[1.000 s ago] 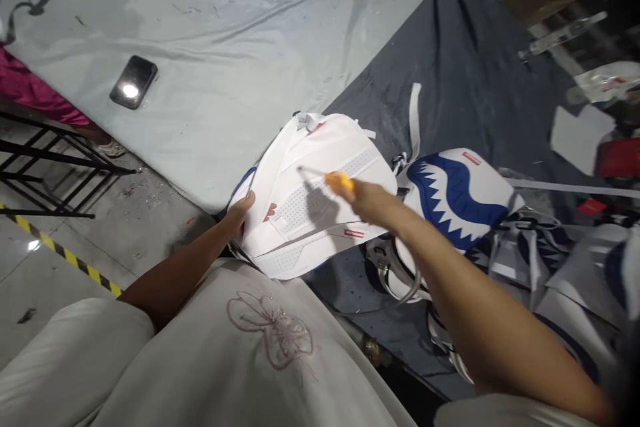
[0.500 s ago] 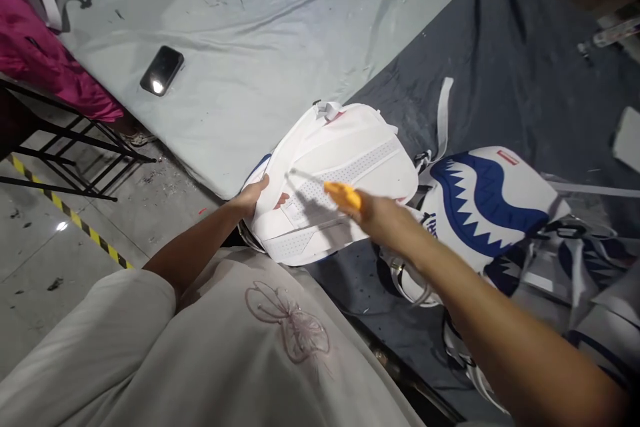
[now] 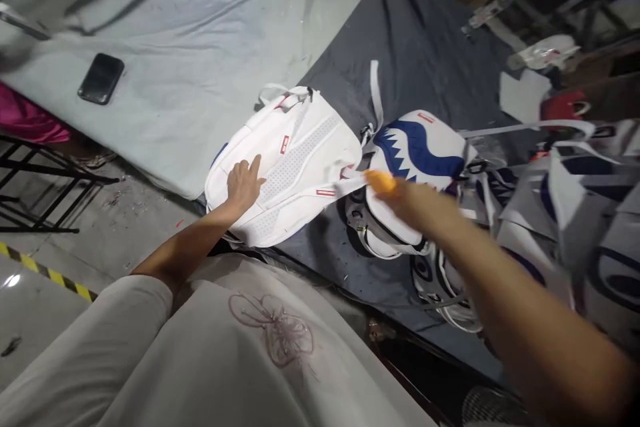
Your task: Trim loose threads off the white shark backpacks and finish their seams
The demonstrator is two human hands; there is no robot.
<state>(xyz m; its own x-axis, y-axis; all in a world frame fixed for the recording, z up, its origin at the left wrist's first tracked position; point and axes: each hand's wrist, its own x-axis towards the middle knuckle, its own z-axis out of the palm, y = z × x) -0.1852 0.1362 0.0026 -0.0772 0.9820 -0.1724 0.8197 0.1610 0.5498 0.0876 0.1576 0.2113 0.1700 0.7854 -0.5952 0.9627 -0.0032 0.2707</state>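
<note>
Upper left of the frame: a dark phone lying flat on pale grey sheeting. Beside it, toward upper centre, a dark cloth spread over the surface. Far left edge: a strip of pink fabric above a black metal frame. Lower left: grey floor crossed by yellow-and-black tape. Right side: a blurred heap of white-and-blue bags.

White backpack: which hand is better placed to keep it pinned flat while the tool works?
Left. The left hand lies flat on the white backpack, while the right hand grips the yellow-handled tool at its right edge.
</note>
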